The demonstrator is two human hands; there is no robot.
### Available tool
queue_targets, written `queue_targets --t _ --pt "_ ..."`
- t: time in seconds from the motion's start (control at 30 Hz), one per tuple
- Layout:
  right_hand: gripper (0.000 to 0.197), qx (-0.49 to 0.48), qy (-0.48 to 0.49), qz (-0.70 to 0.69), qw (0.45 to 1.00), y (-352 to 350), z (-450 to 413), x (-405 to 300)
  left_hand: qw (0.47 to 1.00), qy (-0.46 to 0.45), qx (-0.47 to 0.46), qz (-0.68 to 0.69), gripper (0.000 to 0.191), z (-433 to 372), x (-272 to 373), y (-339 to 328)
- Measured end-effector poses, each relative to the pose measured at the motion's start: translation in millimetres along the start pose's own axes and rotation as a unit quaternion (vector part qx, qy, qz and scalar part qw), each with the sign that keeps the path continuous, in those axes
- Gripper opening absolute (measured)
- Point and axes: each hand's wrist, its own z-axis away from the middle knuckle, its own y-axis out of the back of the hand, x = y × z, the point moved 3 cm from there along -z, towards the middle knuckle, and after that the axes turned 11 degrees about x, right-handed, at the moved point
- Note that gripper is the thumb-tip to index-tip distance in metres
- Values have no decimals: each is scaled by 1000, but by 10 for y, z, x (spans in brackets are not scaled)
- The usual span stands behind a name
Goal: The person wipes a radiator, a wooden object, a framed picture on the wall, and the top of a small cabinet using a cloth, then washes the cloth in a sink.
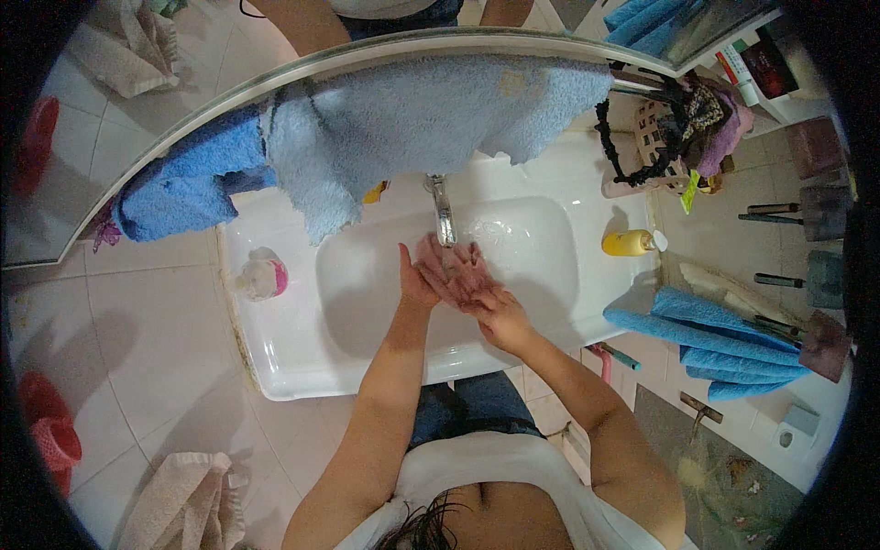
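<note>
A wet pink cloth (448, 269) lies bunched under the spout of a chrome faucet (443, 210), over the basin of a white ceramic sink (371, 302). My left hand (416, 283) supports the cloth from its left side, with the thumb pointing up and apart. Pressed against the lower right part of the cloth is my right hand (507, 317), its fingers lying over the fabric. Some of the left fingers are hidden by the cloth. Water glistens on the basin floor to the right of the spout.
A bottle of yellow liquid (627, 243) lies or stands on the right rim; a clear bottle with a pink label (265, 278) is at left. Grey-blue towels (426, 117) hang below the mirror (412, 45). A blue towel (708, 337) and a basket (656, 137) are at right.
</note>
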Motion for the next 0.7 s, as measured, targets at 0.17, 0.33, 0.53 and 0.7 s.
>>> queue_targets --t 0.17,0.33,0.53,0.7 --pt "40 0 -184 -11 983 -39 267 369 998 -48 -25 -20 53 -55 -115 -285" --pt "39 117 -184 -22 976 170 -335 515 987 15 -148 -53 43 -79 -152 -419" --pt "34 169 -120 -10 978 431 -1298 500 997 -68 -34 -23 42 -117 -129 -500" --pt "41 27 -24 93 995 220 -1971 432 986 14 -156 -49 54 -309 -215 -183"
